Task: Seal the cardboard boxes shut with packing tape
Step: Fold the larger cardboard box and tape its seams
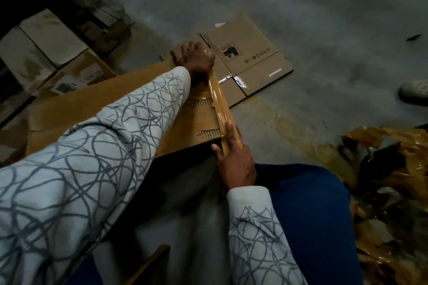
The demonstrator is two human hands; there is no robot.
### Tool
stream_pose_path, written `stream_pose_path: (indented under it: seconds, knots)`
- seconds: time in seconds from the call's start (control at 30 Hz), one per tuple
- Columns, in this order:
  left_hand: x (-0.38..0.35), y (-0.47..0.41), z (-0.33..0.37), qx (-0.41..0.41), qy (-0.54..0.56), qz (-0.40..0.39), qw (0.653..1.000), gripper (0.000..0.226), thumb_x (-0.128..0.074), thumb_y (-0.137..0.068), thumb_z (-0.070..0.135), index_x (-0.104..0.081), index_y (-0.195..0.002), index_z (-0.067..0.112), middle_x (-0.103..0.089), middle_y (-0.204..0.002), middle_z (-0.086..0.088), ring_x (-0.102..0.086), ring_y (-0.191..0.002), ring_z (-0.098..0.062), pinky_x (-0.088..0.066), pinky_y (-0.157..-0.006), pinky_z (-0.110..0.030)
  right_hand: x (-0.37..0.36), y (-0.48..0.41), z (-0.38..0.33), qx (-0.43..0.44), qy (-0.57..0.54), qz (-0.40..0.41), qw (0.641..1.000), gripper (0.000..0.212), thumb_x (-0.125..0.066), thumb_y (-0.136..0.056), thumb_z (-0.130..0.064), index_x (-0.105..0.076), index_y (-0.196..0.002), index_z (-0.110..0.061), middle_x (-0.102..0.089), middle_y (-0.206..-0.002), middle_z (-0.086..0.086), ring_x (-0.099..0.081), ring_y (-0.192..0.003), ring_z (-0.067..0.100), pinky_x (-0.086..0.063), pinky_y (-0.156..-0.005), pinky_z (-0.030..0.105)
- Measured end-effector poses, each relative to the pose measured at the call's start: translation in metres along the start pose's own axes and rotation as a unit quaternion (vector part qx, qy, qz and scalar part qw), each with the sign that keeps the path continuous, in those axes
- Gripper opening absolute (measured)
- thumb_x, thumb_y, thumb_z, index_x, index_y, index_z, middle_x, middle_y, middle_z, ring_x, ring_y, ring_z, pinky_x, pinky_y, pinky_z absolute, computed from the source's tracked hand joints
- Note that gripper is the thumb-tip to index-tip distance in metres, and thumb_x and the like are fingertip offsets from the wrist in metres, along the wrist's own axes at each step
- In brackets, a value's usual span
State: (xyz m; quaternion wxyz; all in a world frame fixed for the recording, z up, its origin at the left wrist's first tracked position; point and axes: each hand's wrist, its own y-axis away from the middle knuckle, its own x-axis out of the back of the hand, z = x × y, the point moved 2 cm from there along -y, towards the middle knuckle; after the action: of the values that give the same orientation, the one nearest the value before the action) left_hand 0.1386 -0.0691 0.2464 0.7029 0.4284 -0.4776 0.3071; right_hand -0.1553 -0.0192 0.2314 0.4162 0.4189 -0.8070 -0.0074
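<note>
From the head view, the cardboard box (196, 122) lies across our lap with packing tape (218, 99) stretched along its right edge. Our left hand (196, 58) is curled round the tape at the box's far end, and our right hand (234, 157), fingers straight, presses it down at the near corner. We judge the strip is half laid, so next we smooth it toward the far end and sever it.

box (190, 122): centre, before the person
tape strip (220, 99): on box's right edge; left hand (196, 58) at far end, right hand (234, 157) at near end
flat carton (250, 60): on floor (324, 18), behind box
stacked cartons (46, 46): far left
crumpled film (393, 180): right
</note>
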Motion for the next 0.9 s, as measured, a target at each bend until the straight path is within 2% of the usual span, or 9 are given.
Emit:
stream_pose_path:
  seconds: [0.13, 0.27, 0.43, 0.5, 0.6, 0.7, 0.77, 0.83, 0.9]
  knots:
    - [-0.007, 0.02, 0.005, -0.037, -0.078, 0.055, 0.995, 0.066, -0.026, -0.097, 0.048, -0.017, -0.156, 0.019, -0.008, -0.166, -0.01, -0.002, -0.154, -0.032, 0.017, -0.114, -0.067, -0.004, 0.002, 0.001, -0.011, -0.015, -0.028, 0.999, 0.077, -0.055, -0.098, -0.047, -0.002, -0.152, -0.057, -0.005, -0.167, -0.011, -0.03, -0.146, 0.024, -0.037, -0.113, 0.045]
    - [-0.021, 0.052, 0.014, -0.125, -0.092, 0.098, 0.983, 0.059, -0.037, -0.097, 0.038, -0.032, -0.151, 0.014, -0.008, -0.167, -0.01, 0.002, -0.155, -0.028, 0.013, -0.121, -0.056, -0.003, 0.001, 0.001, -0.022, -0.016, -0.039, 0.999, 0.074, -0.054, -0.098, -0.049, -0.006, -0.155, -0.052, -0.004, -0.166, -0.011, -0.034, -0.143, 0.026, -0.037, -0.112, 0.045]
    - [-0.049, 0.094, 0.017, -0.14, -0.072, 0.111, 0.981, 0.079, -0.046, -0.088, 0.027, -0.017, -0.157, 0.004, 0.012, -0.167, -0.012, 0.017, -0.153, -0.026, 0.012, -0.124, -0.042, -0.003, 0.003, -0.005, -0.01, -0.033, -0.012, 0.999, 0.074, -0.057, -0.097, -0.046, -0.012, -0.157, -0.048, -0.014, -0.166, -0.007, -0.043, -0.137, 0.026, -0.042, -0.109, 0.043]
    - [-0.065, 0.116, 0.018, -0.152, -0.079, 0.105, 0.98, 0.08, -0.05, -0.083, 0.026, -0.024, -0.155, 0.004, 0.014, -0.166, -0.014, 0.019, -0.153, -0.028, 0.009, -0.124, -0.045, -0.004, 0.003, -0.003, -0.013, -0.053, 0.0, 0.999, 0.072, -0.059, -0.097, -0.038, -0.02, -0.157, -0.043, -0.019, -0.165, -0.005, -0.043, -0.138, 0.027, -0.042, -0.109, 0.042]
    - [-0.076, 0.137, 0.014, -0.174, -0.067, 0.114, 0.976, 0.056, -0.053, -0.079, 0.03, -0.054, -0.134, 0.019, 0.007, -0.168, -0.011, 0.015, -0.154, -0.028, 0.006, -0.124, -0.046, -0.007, 0.001, -0.005, -0.022, -0.073, 0.015, 0.997, 0.061, -0.061, -0.095, -0.028, -0.039, -0.152, -0.033, -0.038, -0.156, 0.006, -0.05, -0.132, 0.032, -0.043, -0.107, 0.04]
    - [-0.074, 0.139, 0.012, -0.166, -0.033, 0.111, 0.979, 0.037, -0.057, -0.08, 0.027, -0.063, -0.117, 0.03, -0.001, -0.168, -0.008, 0.011, -0.154, -0.027, 0.008, -0.124, -0.044, -0.012, -0.005, -0.004, -0.024, -0.056, 0.015, 0.998, 0.064, -0.062, -0.093, -0.034, -0.038, -0.153, -0.035, -0.037, -0.157, 0.006, -0.047, -0.135, 0.031, -0.043, -0.109, 0.039]
    - [-0.069, 0.135, 0.014, -0.17, -0.032, 0.096, 0.98, 0.033, -0.059, -0.082, 0.028, -0.064, -0.114, 0.032, -0.002, -0.168, -0.007, 0.012, -0.154, -0.027, 0.011, -0.123, -0.043, -0.013, -0.007, -0.005, -0.024, -0.052, 0.01, 0.998, 0.066, -0.063, -0.092, -0.037, -0.037, -0.152, -0.036, -0.036, -0.157, 0.004, -0.045, -0.136, 0.03, -0.043, -0.11, 0.041]
    - [-0.062, 0.133, 0.013, -0.18, -0.029, 0.064, 0.981, 0.039, -0.06, -0.084, 0.033, -0.06, -0.124, 0.031, 0.002, -0.168, -0.006, 0.016, -0.153, -0.026, 0.014, -0.122, -0.042, -0.015, -0.007, -0.007, -0.017, -0.049, 0.012, 0.999, 0.069, -0.062, -0.09, -0.041, -0.035, -0.153, -0.036, -0.033, -0.159, 0.005, -0.039, -0.141, 0.03, -0.039, -0.113, 0.045]
    - [-0.063, 0.139, 0.006, -0.158, -0.005, 0.046, 0.986, 0.057, -0.056, -0.09, 0.043, -0.045, -0.144, 0.028, 0.009, -0.168, -0.005, 0.019, -0.153, -0.023, 0.015, -0.122, -0.041, -0.018, -0.007, -0.006, -0.01, -0.037, 0.015, 0.999, 0.074, -0.061, -0.088, -0.042, -0.03, -0.155, -0.034, -0.03, -0.161, 0.007, -0.03, -0.147, 0.031, -0.033, -0.117, 0.046]
